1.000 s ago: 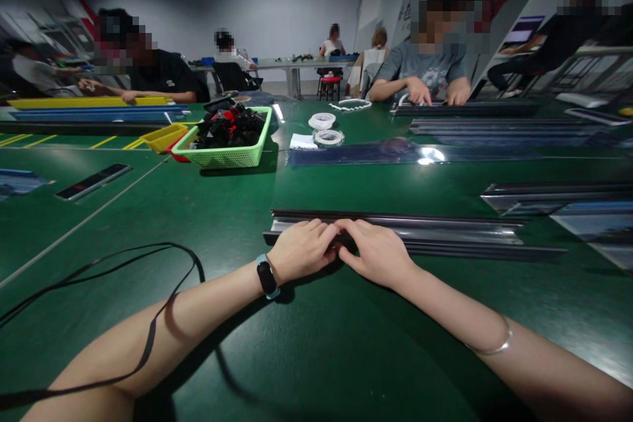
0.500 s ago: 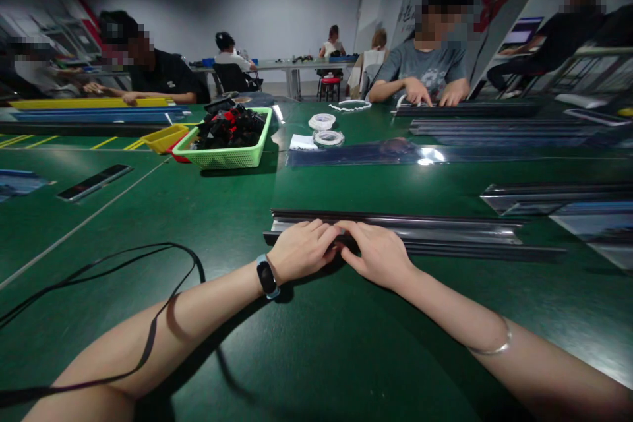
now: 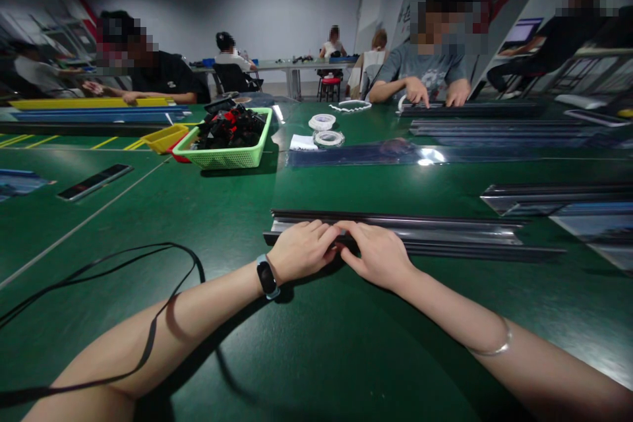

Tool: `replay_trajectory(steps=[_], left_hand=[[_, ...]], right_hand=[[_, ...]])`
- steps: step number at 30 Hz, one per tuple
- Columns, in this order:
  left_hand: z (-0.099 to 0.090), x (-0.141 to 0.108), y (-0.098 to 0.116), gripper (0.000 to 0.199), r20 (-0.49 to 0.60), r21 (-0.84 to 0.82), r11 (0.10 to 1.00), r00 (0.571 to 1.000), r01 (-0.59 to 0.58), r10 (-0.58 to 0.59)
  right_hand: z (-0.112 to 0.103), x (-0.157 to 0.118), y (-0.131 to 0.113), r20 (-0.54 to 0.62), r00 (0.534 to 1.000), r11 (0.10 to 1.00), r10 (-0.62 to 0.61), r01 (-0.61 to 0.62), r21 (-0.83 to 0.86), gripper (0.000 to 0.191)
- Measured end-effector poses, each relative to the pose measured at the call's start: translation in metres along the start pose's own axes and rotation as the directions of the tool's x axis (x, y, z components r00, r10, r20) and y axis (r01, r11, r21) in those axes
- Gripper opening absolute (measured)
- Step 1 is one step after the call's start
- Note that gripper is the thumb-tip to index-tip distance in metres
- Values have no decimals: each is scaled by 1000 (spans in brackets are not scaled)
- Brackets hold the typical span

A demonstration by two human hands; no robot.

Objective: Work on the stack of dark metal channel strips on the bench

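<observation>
Co-worker's dark strip point(image 3: 475, 110) shifts slightly; own hands stay put. Left hand point(image 3: 302, 247) and right hand point(image 3: 380, 254) curl at the near wall of the dark channel point(image 3: 457, 234), well in from the worktop's point(image 3: 356, 343) far edge; fingertips partly hidden, grip indiscernible. Step probably handwork along that wall; next calls for steady bracing.

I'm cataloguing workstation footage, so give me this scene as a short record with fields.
Left hand: fingers on the dark grooved strip; wristband worn
Right hand: fingers at the same strip, next to the left hand
Surface: green table
Basket: light green, holding black and red parts
Beyond the strip: two white rolls
Co-worker: grey shirt, across the table, hands at another dark strip
</observation>
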State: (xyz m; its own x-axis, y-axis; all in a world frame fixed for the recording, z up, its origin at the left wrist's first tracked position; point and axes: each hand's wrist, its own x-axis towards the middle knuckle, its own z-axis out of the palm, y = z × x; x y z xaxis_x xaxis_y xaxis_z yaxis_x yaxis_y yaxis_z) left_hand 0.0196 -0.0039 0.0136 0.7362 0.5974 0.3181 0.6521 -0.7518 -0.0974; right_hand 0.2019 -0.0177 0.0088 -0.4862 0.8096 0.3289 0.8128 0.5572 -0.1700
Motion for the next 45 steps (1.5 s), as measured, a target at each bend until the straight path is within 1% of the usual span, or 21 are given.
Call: replay_trajectory(steps=[8,13,25,29,34,45], left_hand=[[0,0,0,27,4,-3,1000,1000,5,-5],[1,0,0,28,-15,4,1000,1000,9,-9],[2,0,0,27,-3,35,999,1000,-5,5],[3,0,1,27,-15,49,999,1000,-15,16],[3,0,0,26,-4,45,999,1000,-7,7],[2,1,1,25,-12,43,999,1000,-12,12]], right_hand=[[-1,0,0,11,1000,1000,9,-9,5,34],[0,1,0,0,1000,1000,-24,24,2,32],[5,0,1,-44,999,997,-20,16,-80,32],[4,1,0,-43,999,997,-28,24,-76,30],[4,2,-2,-57,998,995,-22,17,-94,30],[5,1,0,-64,997,996,-39,34,-79,30]])
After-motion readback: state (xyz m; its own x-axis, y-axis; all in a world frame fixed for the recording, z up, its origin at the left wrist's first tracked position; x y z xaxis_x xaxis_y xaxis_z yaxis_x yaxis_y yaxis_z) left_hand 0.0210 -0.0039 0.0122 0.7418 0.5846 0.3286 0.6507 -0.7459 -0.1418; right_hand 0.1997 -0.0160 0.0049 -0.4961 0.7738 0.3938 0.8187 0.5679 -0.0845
